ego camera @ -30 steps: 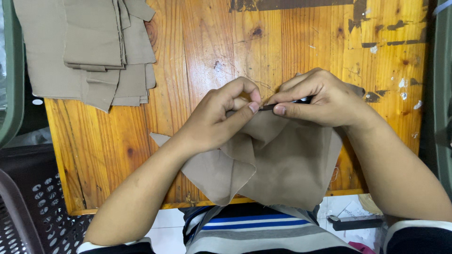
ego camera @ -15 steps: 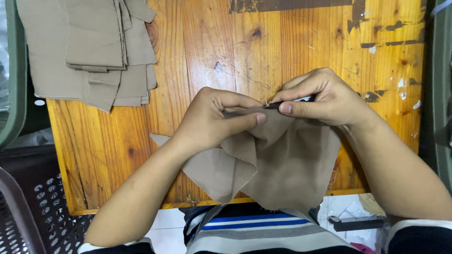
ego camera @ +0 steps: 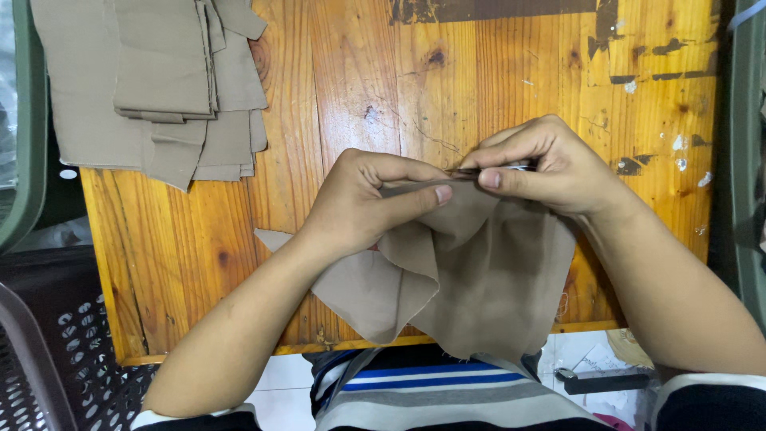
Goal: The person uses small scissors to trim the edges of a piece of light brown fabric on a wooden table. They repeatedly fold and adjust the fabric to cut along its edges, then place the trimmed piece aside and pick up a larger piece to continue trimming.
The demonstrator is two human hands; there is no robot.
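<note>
A loose piece of tan fabric (ego camera: 479, 279) hangs over the near edge of a wooden table (ego camera: 479, 72). My left hand (ego camera: 363, 199) pinches its top edge between thumb and fingers. My right hand (ego camera: 542, 164) grips the same edge just to the right, with a thin dark tool partly showing between its fingers. The two hands almost touch at the fabric's upper fold.
A stack of folded tan fabric pieces (ego camera: 152, 80) lies at the table's far left corner. A dark perforated plastic basket (ego camera: 56, 351) stands at the lower left. Green edges (ego camera: 24, 120) flank the table on both sides. Papers and a dark clip (ego camera: 602, 375) lie below right.
My left fingers have curled down and closed on the fabric's edge, drawing it flatter. My right hand has stayed nearly still at the fold.
</note>
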